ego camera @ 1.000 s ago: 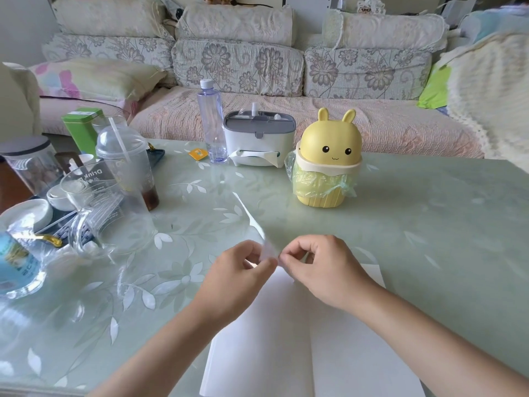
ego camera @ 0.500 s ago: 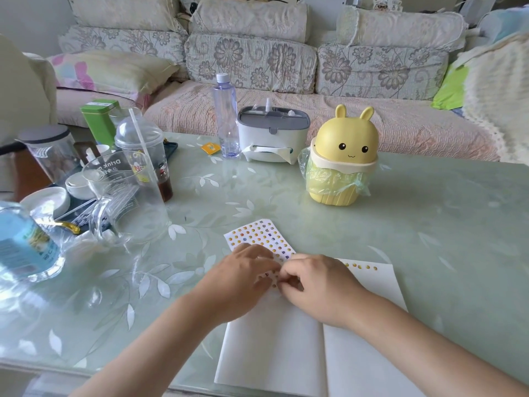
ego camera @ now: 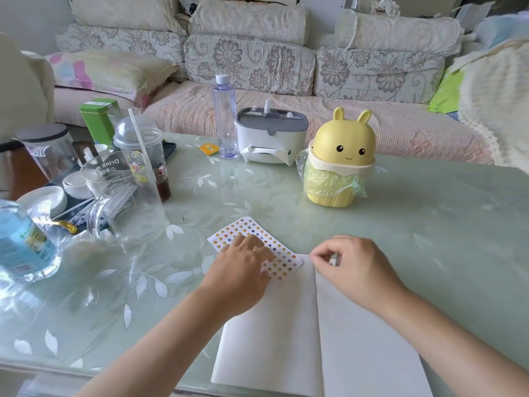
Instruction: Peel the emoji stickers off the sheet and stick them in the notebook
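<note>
Table (ego camera: 429, 224) pale green with white leaf print. Sticker sheet (ego camera: 249, 229) white, rows of tiny yellow, orange and blue emoji; notebook (ego camera: 272, 339) pages plain white. Bunny bin (ego camera: 343, 138) yellow with black eyes and cream rim, sofa cushions (ego camera: 249, 64) cream with grey floral pattern, tin (ego camera: 98, 121) green.

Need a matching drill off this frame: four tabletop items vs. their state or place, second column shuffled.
1. sticker sheet
2. notebook
3. yellow rabbit bin
4. water bottle

A. lined with a plastic bag
B. lying open
C. upright, capped, beside the white-and-grey box
D. partly under the left hand

Pairs: 1-D, 2-B, 3-A, 4-C
</note>
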`<state>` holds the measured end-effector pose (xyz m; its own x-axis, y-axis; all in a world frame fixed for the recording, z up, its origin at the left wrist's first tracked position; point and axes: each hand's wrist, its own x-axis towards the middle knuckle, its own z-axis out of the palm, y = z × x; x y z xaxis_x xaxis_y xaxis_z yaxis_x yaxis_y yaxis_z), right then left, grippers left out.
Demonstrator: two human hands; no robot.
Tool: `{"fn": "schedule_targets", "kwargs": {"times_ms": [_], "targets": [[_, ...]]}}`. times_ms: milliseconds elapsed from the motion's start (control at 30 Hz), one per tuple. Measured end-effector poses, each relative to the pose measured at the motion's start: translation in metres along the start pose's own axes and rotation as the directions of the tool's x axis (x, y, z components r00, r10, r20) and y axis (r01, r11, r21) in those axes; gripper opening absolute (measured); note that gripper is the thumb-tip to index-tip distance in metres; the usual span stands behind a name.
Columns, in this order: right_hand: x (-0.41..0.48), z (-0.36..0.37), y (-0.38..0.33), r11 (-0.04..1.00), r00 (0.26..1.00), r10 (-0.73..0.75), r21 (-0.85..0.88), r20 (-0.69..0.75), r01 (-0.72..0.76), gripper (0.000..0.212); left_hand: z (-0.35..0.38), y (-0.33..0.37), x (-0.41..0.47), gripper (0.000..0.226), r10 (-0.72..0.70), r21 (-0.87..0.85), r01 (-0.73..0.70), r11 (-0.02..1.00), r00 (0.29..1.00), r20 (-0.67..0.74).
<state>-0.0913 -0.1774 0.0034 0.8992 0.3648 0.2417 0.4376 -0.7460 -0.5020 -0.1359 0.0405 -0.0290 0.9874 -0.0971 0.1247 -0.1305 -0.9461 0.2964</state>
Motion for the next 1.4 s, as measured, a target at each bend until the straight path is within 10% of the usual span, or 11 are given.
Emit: {"fn": "schedule_targets", "kwargs": {"times_ms": [233, 867, 1400], "targets": [[-0.012, -0.01, 0.047, 0.979, 0.996, 0.082, -0.187, -0.029, -0.086, 0.011, 0.008, 0.037, 0.01, 0.034, 0.241, -0.134, -0.234, 0.963, 0.97, 0.037], [-0.003, 0.023, 0.066, 0.901, 0.906, -0.385, -0.284, -0.175, 0.328, 0.023, 0.016, 0.047, 0.016, 0.033, 0.234, -0.125, -0.221, 0.967, 0.966, 0.107], [-0.017, 0.001, 0.061, 0.902, 0.95, -0.25, -0.313, 0.185, 0.298, 0.036, 0.018, 0.047, 0.016, 0.036, 0.21, -0.122, -0.194, 0.973, 0.969, 0.127]]}}
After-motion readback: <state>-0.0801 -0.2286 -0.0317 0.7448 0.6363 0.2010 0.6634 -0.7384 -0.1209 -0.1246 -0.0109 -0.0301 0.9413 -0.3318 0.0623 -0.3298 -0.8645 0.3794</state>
